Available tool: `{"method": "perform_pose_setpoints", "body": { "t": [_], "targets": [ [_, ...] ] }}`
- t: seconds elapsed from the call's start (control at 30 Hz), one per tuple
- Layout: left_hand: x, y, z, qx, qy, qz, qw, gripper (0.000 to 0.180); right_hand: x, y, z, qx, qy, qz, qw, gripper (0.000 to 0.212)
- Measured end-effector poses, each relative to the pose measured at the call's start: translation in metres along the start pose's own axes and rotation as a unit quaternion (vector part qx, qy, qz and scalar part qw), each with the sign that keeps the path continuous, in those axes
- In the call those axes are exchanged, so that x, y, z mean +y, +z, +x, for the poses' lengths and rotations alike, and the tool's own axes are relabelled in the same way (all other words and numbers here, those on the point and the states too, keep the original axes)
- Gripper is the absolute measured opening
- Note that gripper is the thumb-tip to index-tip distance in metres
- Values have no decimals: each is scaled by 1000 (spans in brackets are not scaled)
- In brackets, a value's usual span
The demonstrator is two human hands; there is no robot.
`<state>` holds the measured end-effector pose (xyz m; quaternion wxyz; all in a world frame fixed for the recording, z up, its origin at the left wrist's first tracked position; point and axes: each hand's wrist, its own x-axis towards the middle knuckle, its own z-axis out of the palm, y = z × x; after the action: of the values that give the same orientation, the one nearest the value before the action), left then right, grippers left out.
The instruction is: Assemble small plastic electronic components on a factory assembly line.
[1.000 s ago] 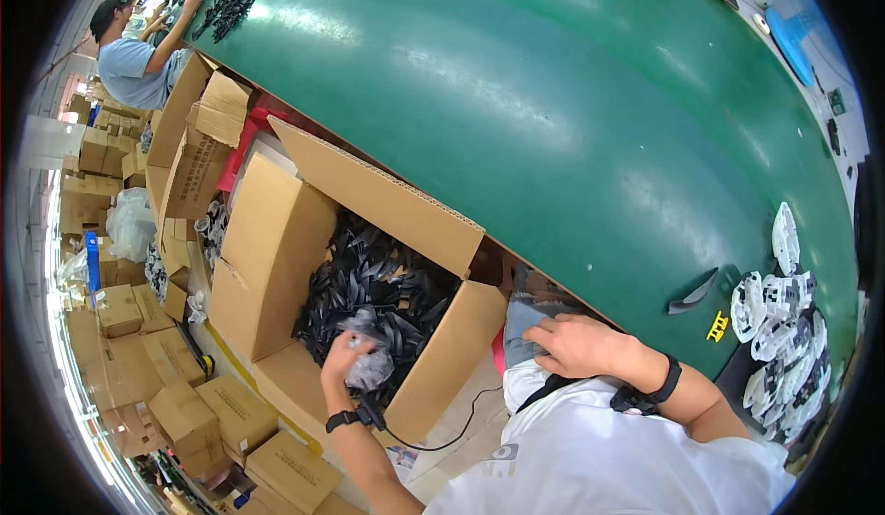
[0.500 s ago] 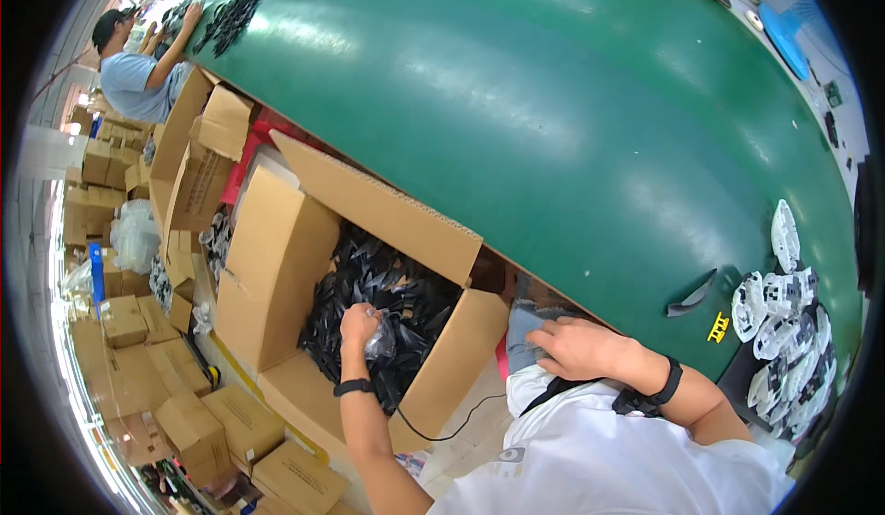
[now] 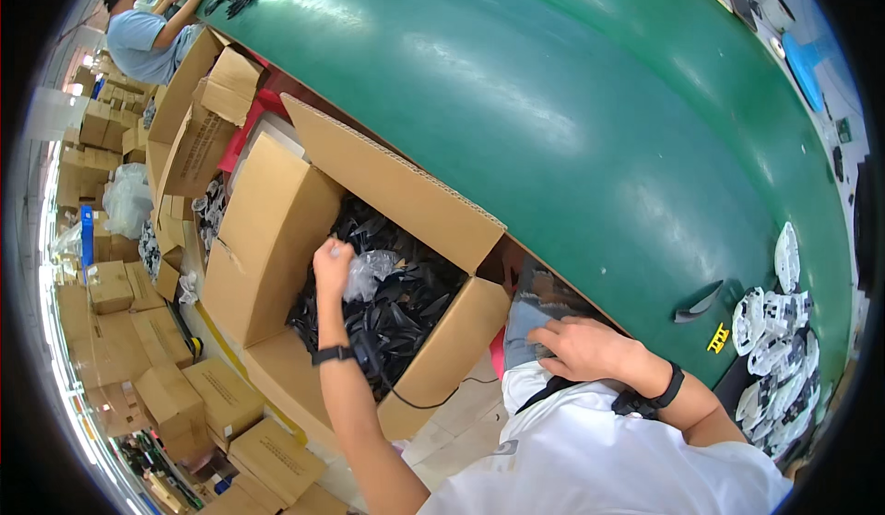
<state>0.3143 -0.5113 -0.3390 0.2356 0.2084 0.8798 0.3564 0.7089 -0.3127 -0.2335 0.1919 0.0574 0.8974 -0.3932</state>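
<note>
My left hand (image 3: 332, 266) reaches into an open cardboard box (image 3: 253, 238), its fingers closed on a crumpled clear plastic bag (image 3: 371, 272). The bag spreads out beside the fist, over a heap of loose, thin, curved black plastic pieces (image 3: 406, 303) in the box. My right hand (image 3: 581, 347) rests on my lap, on the grey-blue jeans (image 3: 535, 305) beside the table edge. Its fingers are loosely stretched and hold nothing that I can see.
A long green table (image 3: 516, 137) runs along the far side. At right lie a black curved piece (image 3: 699, 303), a yellow part (image 3: 718, 337) and a pile of white-and-black parts (image 3: 779, 367). Stacked cartons (image 3: 217, 395) stand at left; a person (image 3: 143, 40) works farther up the table.
My left hand has moved up and left inside the box, bringing the clear plastic bag with it; more of the bag shows. My right hand stays on my lap. The view has shifted slightly.
</note>
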Motion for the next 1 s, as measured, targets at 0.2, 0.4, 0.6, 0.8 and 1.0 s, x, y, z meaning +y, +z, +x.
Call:
{"method": "perform_pose_setpoints", "body": {
  "t": [0.2,0.4,0.6,0.8,1.0],
  "targets": [
    [-5,55,48,31,18,271,962,79,-2,2,0,-7,-3,-6,1000,35],
    [-19,52,8,-158,5,412,897,88,-6,-4,0,-12,0,19,1000,34],
    [-56,-21,-68,-230,7,462,857,73,-3,-4,-1,-9,-10,26,1000,37],
    [-27,-39,-95,-140,-44,447,882,62,-2,-5,1,4,4,17,1000,36],
    [17,62,-98,-288,259,327,862,69,-7,-1,3,-23,-5,-7,1000,35]
  ]
}}
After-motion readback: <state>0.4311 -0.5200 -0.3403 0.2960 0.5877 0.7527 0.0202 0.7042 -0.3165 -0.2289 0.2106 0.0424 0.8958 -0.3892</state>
